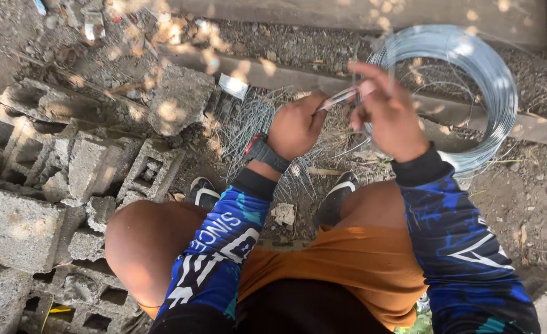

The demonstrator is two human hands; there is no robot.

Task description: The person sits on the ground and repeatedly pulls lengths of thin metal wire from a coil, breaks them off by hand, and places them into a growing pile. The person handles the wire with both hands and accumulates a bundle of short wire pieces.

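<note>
My left hand (297,127), with a black watch on the wrist, is closed around a thin bundle of steel wire (338,99) at its near end. My right hand (388,111) pinches the same wire bundle at its far end, fingers partly spread. Behind my right hand lies a large round coil of grey wire (496,80) on the dirt. A heap of short cut wire pieces (252,120) lies on the ground under and left of my left hand. I am squatting, knees and dark shoes visible below.
Broken hollow concrete blocks (51,161) are piled at the left. A flat concrete chunk (181,99) lies near the wire heap. A wooden plank (273,74) runs across the gravel behind my hands. Bare dirt lies at the right.
</note>
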